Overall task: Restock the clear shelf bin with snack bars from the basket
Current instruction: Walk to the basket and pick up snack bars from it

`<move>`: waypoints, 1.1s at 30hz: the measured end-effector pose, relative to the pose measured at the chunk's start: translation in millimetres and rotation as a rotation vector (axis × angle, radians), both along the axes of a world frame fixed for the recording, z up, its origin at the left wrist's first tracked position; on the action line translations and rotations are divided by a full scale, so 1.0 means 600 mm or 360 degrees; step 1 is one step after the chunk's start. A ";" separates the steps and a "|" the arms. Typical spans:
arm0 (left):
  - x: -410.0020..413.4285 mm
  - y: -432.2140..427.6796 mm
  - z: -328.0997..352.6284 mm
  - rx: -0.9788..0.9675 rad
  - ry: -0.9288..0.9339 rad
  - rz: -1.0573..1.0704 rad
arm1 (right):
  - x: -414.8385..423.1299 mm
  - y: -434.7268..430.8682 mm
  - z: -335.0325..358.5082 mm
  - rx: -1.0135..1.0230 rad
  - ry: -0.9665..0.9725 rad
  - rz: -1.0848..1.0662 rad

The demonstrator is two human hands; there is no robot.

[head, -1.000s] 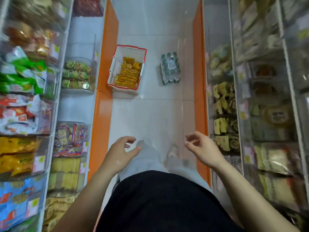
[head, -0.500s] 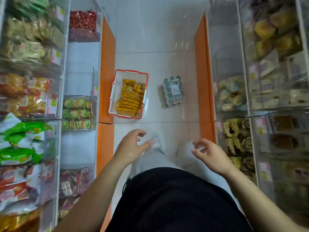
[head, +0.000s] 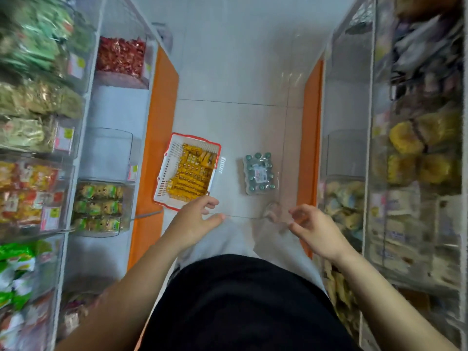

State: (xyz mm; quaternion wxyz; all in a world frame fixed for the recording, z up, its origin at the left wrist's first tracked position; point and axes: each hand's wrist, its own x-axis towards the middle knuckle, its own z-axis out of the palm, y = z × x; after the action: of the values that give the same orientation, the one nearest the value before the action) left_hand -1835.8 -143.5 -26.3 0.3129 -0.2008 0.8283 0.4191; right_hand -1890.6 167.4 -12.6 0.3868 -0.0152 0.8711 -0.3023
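Note:
A white basket with a red rim stands on the floor by the left shelf's orange base. Several yellow snack bars fill it in rows. An empty clear shelf bin sits on the left shelf, level with the basket. My left hand hovers just in front of the basket's near edge, fingers loosely curled and holding nothing. My right hand hangs over the floor to the right, also loose and empty.
A shrink-wrapped pack of water bottles lies on the floor right of the basket. Clear bins of packaged snacks line both sides of the narrow aisle. Orange base panels edge the tiled floor. My legs and one shoe show below.
I have walked forward along the aisle; the basket and water pack now lie much closer, just ahead of my hands. Both hands stay empty and loosely curled.

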 end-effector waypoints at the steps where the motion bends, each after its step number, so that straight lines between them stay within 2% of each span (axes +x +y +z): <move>1: -0.009 -0.010 0.000 0.0007 -0.0005 0.0082 | -0.043 -0.012 0.004 -0.0001 0.0020 0.0060; 9: -0.135 -0.137 -0.032 0.0026 0.0032 0.0428 | -0.314 -0.192 0.007 0.0043 0.0142 0.0358; 16: -0.285 -0.267 -0.023 0.0076 0.0185 0.0610 | -0.451 -0.371 0.025 0.0111 0.0182 0.0603; 22: -0.330 -0.330 0.023 0.0041 0.0221 0.0878 | -0.548 -0.511 0.055 0.0070 0.0206 0.0976; 28: -0.313 -0.323 0.016 -0.0159 0.0059 0.1141 | -0.608 -0.632 0.006 -0.0086 0.0125 0.1412; 33: -0.297 -0.252 -0.043 -0.0178 -0.0324 0.1483 | -0.633 -0.720 -0.081 -0.0193 -0.0119 0.1950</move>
State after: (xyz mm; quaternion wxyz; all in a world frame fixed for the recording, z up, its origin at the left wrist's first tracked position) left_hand -2014.0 -295.0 -52.3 0.1601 -0.6072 0.6366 0.4477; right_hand -2270.2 -264.9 -60.9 0.5190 -0.5242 0.6710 -0.0744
